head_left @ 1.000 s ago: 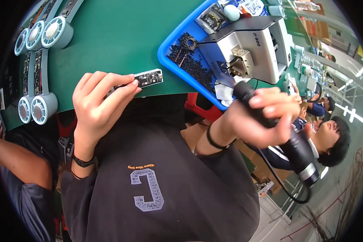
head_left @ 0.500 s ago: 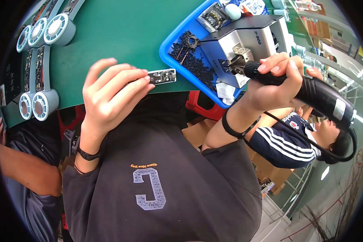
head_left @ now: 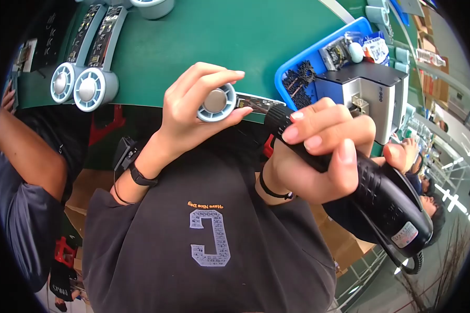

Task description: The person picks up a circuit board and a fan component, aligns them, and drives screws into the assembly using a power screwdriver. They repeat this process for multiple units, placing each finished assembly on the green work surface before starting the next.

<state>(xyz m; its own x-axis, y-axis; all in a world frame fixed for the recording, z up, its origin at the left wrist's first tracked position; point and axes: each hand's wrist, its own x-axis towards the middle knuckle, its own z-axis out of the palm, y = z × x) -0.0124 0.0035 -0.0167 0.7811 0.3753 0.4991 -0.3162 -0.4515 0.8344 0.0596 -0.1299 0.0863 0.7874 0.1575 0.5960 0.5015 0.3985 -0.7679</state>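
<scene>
Between the thumb and fingers of my left hand (head_left: 185,104) is a fan-like device with a light-blue round ribbed housing (head_left: 216,103) and a silver centre. Its narrow handle, with an exposed circuit board (head_left: 258,103), extends to the right. My right hand (head_left: 331,151) wraps round a black electric screwdriver (head_left: 384,201), pointing left. The screwdriver's collar is against or just over the far end of the board; its bit is hidden, so contact cannot be told.
Right of my hands, a blue tray (head_left: 283,78) holds many black screws (head_left: 299,83) and a silver-and-black screw feeder (head_left: 368,94). Similar light-blue devices (head_left: 96,88) lie at the left of the green table (head_left: 151,52). Another person's arm (head_left: 28,146) is at far left.
The screwdriver has come away from the screw feeder, left to the board. My left hand has turned, bringing the round housing into sight. The whole view has shifted too.
</scene>
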